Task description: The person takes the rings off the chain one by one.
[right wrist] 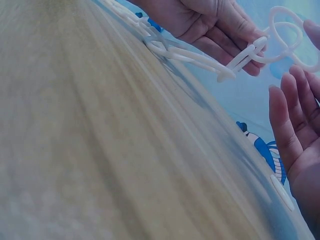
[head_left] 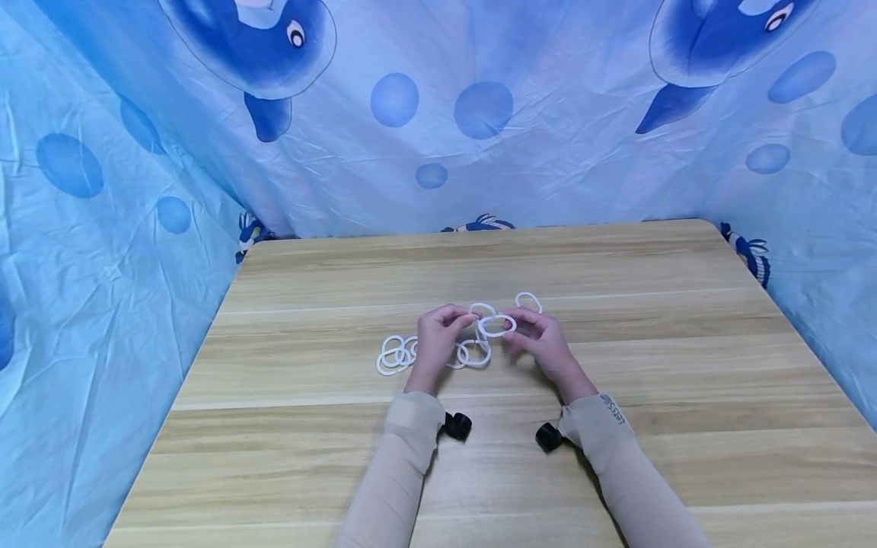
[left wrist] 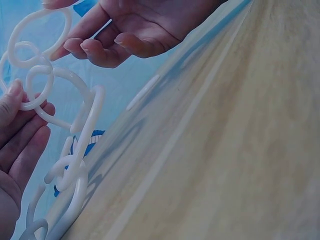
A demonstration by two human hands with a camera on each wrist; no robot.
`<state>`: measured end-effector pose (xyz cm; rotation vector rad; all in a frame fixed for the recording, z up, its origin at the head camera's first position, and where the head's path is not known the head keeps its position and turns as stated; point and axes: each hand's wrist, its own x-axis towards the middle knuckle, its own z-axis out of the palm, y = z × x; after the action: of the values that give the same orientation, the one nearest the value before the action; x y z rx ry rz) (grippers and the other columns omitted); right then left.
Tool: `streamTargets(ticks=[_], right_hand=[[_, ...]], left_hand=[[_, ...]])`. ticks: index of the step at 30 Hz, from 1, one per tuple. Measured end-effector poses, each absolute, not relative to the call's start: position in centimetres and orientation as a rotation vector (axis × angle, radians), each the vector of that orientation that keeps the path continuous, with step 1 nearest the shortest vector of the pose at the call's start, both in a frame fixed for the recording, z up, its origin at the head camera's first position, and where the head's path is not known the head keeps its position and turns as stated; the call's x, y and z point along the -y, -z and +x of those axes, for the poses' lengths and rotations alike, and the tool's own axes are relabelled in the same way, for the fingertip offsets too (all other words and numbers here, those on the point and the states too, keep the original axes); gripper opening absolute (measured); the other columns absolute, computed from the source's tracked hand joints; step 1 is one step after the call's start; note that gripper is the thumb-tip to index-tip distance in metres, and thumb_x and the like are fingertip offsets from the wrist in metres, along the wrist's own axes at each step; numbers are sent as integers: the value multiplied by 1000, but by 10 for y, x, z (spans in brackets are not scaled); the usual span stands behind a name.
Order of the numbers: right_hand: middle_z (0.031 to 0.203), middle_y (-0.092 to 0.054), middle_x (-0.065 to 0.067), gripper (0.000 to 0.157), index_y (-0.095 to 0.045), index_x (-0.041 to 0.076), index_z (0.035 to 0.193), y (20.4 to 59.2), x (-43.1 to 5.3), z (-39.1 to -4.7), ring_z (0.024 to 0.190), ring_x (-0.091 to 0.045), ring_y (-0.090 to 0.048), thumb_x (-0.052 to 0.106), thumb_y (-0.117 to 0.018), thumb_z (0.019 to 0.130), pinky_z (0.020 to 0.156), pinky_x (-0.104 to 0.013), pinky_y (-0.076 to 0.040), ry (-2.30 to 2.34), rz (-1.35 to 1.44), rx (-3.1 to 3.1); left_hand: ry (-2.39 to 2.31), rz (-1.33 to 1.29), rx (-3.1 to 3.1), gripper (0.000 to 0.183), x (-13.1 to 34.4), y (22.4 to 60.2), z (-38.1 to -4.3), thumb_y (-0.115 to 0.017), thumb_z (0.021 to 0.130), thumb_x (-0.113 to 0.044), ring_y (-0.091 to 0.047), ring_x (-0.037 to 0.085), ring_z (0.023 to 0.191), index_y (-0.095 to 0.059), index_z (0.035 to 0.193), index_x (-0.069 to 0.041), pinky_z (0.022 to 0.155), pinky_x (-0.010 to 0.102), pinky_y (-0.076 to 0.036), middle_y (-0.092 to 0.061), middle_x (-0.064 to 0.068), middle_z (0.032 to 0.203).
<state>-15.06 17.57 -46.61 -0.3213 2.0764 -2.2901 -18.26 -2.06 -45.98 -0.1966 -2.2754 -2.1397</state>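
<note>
A chain of white plastic links (head_left: pixel 387 373) runs across the table beneath my left hand (head_left: pixel 436 342), its near end raised. Between thumb and fingers, the left hand pinches a link (left wrist: pixel 49 92) close to that end. The end link, a white oval ring (head_left: pixel 496 336), is pinched at its right side by the thumb and forefinger of my right hand (head_left: pixel 544 346). In the left wrist view the right hand's other fingers are loosely bent. The two held links pass through each other; whether the end link's gap is closed cannot be seen.
One separate white link (head_left: pixel 527 294) lies on the wooden table (head_left: pixel 274 457) just beyond the right hand. A blue cloth (head_left: pixel 438 137) with dolphins and bubbles hangs behind the table and at its sides. Black wrist cameras (head_left: pixel 457 426) sit at both cuffs.
</note>
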Motion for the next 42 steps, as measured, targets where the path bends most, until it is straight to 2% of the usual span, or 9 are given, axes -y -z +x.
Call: streamTargets(ticks=[7, 13, 16, 22, 33, 38, 42], right_hand=[[95, -66, -5, 31, -65, 7, 113, 466, -176, -150, 81, -7, -65, -3, -68, 83, 62, -25, -60, 2313, -313, -2066], [95, -66, -5, 41, -57, -12, 120, 465, -176, -150, 82, -7, -65, -1, -69, 83, 62, -25, -60, 2306, -317, -2079], [95, -66, -3, 46, -52, -16, 123, 464, -175, -150, 83, -6, -65, -2, -69, 83, 64, -25, -60, 2294, -288, -2091], [93, -65, 2, 47, -51, -16, 124, 463, -175, -150, 83, -5, -65, -2, -68, 83, 65, -24, -60, 2279, -240, -2131], [91, -64, 7, 44, -52, -16, 123, 465, -176, -152, 85, -5, -63, -4, -68, 83, 67, -24, -60, 2323, -245, -2144], [91, -63, 6, 44, -55, -13, 122, 465, -176, -153, 87, -4, -61, -4, -70, 82, 68, -21, -60, 2336, -252, -2173], [92, -62, 5, 46, -54, -11, 123, 464, -176, -153, 86, -5, -60, -4, -70, 81, 69, -20, -60, 2342, -232, -2187]], left_hand=[[2162, -168, 2234, 15, 23, 461, -185, -75, 81, -9, -72, 15, 84, -72, 90, 2, 82, 22, -59, -75, 15, 94], [2164, -177, 2241, 14, 23, 460, -185, -76, 81, -9, -73, 22, 87, -72, 89, 1, 81, 21, -59, -75, 16, 94], [2168, -177, 2237, 14, 23, 460, -184, -76, 81, -9, -73, 23, 87, -71, 89, 2, 81, 21, -59, -75, 17, 94], [2180, -179, 2225, 16, 23, 460, -184, -74, 82, -7, -73, 15, 84, -71, 92, 4, 83, 23, -59, -74, 18, 95], [2205, -152, 2194, 16, 23, 458, -183, -71, 86, -7, -71, 8, 81, -69, 96, 5, 82, 23, -59, -73, 20, 97], [2227, -153, 2142, 15, 23, 458, -184, -69, 86, -3, -70, 4, 78, -67, 96, 9, 80, 23, -60, -72, 25, 97], [2230, -140, 2138, 15, 22, 458, -184, -69, 86, -2, -70, 5, 78, -68, 96, 8, 80, 23, -60, -72, 24, 96]])
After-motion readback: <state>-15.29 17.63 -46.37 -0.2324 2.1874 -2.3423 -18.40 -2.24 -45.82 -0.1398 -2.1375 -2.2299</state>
